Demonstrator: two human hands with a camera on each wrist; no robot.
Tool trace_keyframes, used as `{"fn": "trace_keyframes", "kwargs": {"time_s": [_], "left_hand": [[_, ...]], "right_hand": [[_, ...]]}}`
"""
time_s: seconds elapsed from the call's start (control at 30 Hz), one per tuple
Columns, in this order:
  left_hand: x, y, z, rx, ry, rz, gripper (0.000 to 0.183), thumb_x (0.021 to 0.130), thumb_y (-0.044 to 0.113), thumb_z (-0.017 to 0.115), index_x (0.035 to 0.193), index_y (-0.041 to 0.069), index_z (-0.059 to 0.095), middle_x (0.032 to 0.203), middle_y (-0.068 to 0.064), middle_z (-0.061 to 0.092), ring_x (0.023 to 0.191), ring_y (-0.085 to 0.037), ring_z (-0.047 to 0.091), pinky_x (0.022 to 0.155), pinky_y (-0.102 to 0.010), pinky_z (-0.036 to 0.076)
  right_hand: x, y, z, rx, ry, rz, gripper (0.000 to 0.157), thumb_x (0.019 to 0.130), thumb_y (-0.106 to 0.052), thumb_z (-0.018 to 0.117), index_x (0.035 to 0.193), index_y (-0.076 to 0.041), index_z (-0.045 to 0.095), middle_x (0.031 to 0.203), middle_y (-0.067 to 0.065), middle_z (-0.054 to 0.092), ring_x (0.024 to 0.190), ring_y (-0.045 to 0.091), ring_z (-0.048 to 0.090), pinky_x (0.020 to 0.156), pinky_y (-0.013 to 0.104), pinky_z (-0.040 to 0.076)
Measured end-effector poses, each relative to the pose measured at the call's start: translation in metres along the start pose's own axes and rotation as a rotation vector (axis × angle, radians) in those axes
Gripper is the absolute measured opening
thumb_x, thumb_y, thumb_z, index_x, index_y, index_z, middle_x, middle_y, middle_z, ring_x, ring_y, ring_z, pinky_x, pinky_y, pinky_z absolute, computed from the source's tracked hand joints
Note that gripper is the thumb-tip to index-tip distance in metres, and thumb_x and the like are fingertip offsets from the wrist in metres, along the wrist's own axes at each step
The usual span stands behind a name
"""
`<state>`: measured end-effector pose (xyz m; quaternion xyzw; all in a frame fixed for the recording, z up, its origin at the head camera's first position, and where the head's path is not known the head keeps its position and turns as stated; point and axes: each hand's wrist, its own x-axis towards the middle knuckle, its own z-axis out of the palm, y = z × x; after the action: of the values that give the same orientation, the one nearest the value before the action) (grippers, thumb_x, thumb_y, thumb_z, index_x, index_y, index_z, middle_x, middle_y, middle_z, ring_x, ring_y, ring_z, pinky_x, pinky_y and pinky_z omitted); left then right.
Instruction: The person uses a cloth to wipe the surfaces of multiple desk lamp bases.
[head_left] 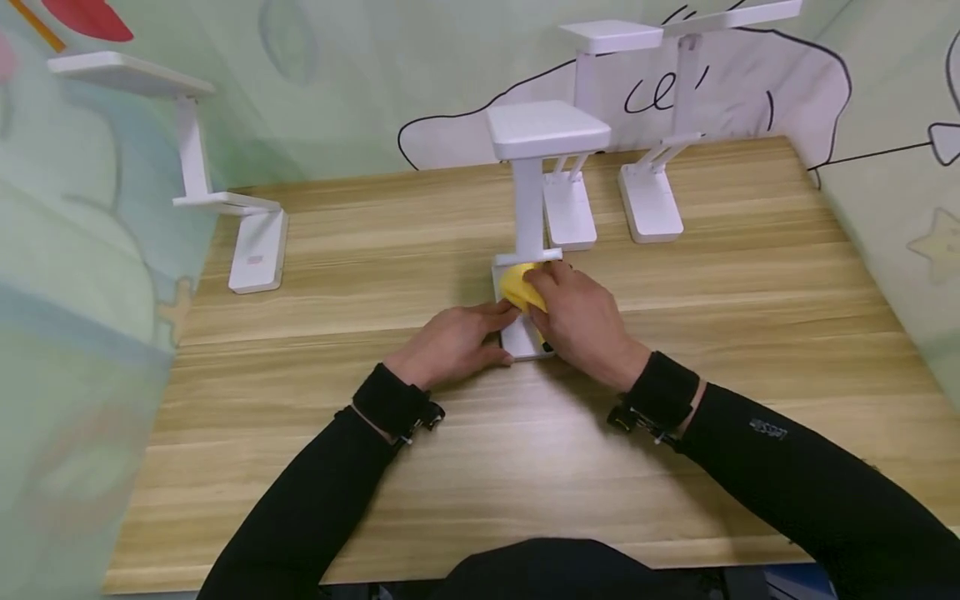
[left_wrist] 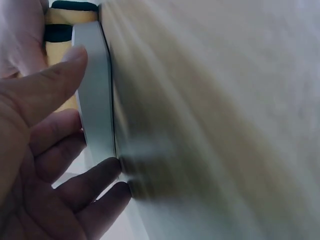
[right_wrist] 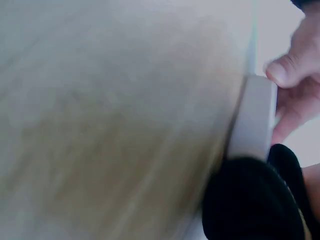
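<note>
A white desk lamp [head_left: 528, 167] stands upright at the middle of the table, its flat head raised on a stem. My left hand [head_left: 461, 340] holds the left side of its base [head_left: 517, 340], thumb by the front corner. In the left wrist view the left fingers [left_wrist: 95, 180] touch the base's edge. My right hand [head_left: 581, 317] grips a bunched yellow cloth [head_left: 519, 286] with dark bands and presses it on the top of the base, below the stem. In the right wrist view, dark cloth [right_wrist: 252, 200] hangs over the base's edge; most of the right hand is hidden there.
Two more white lamps, one with its base [head_left: 570, 212] just behind and one with its base [head_left: 651, 202] further right, stand at the back. Another lamp [head_left: 257, 250] stands at the back left. A printed curtain [head_left: 337, 100] hangs behind the wooden table [head_left: 360, 275].
</note>
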<state>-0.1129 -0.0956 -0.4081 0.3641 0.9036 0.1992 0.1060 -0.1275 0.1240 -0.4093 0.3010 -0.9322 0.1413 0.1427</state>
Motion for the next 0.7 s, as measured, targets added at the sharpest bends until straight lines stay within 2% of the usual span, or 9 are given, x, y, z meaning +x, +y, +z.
{"fn": "trace_keyframes", "kwargs": {"time_s": [0.1,0.2,0.27,0.37,0.53,0.7], "left_hand": [[0.0,0.0,-0.001,0.013,-0.009,-0.006,0.067,0.092,0.043,0.063,0.147,0.014,0.039,0.152,-0.007,0.04,0.133,-0.018,0.041,0.106,-0.036,0.041],[-0.001,0.001,-0.001,0.014,-0.026,-0.02,0.067,0.093,0.043,0.061,0.147,0.012,0.039,0.152,-0.008,0.038,0.133,-0.019,0.04,0.106,-0.037,0.04],[0.0,0.002,-0.001,0.009,-0.034,-0.024,0.067,0.093,0.043,0.061,0.147,0.011,0.039,0.153,-0.009,0.037,0.134,-0.019,0.039,0.107,-0.037,0.04],[0.001,0.003,0.0,0.001,-0.045,-0.022,0.066,0.093,0.042,0.06,0.146,0.009,0.039,0.154,-0.009,0.035,0.135,-0.02,0.037,0.107,-0.037,0.039],[0.002,0.005,-0.001,0.002,-0.05,-0.032,0.066,0.093,0.042,0.061,0.146,0.008,0.039,0.154,-0.009,0.034,0.135,-0.02,0.037,0.107,-0.036,0.04],[-0.005,0.001,-0.002,-0.006,-0.039,-0.022,0.067,0.092,0.042,0.062,0.145,0.008,0.04,0.154,-0.009,0.035,0.135,-0.02,0.037,0.107,-0.037,0.04]], "right_hand": [[0.005,-0.002,0.002,-0.096,-0.028,-0.114,0.044,0.088,-0.021,0.068,0.128,-0.005,0.059,0.118,0.023,0.062,0.104,0.036,0.058,0.076,0.047,0.052],[0.008,0.0,0.004,-0.19,-0.036,-0.138,0.045,0.088,-0.024,0.068,0.13,-0.01,0.06,0.117,0.022,0.065,0.096,0.034,0.062,0.069,0.045,0.053],[0.008,0.004,0.004,-0.224,-0.033,-0.103,0.042,0.088,-0.027,0.068,0.127,-0.011,0.062,0.111,0.02,0.067,0.081,0.033,0.064,0.058,0.044,0.052],[0.006,0.01,0.003,-0.231,-0.038,-0.02,0.038,0.09,-0.031,0.064,0.122,-0.01,0.066,0.097,0.018,0.068,0.061,0.029,0.059,0.045,0.042,0.047],[0.0,0.023,-0.004,-0.159,-0.083,0.091,0.035,0.092,-0.032,0.06,0.118,-0.01,0.069,0.081,0.015,0.066,0.055,0.024,0.054,0.039,0.039,0.041],[0.007,0.043,-0.026,0.001,-0.207,0.2,0.032,0.093,-0.029,0.057,0.116,-0.009,0.069,0.075,0.011,0.064,0.051,0.02,0.05,0.036,0.035,0.037]]}}
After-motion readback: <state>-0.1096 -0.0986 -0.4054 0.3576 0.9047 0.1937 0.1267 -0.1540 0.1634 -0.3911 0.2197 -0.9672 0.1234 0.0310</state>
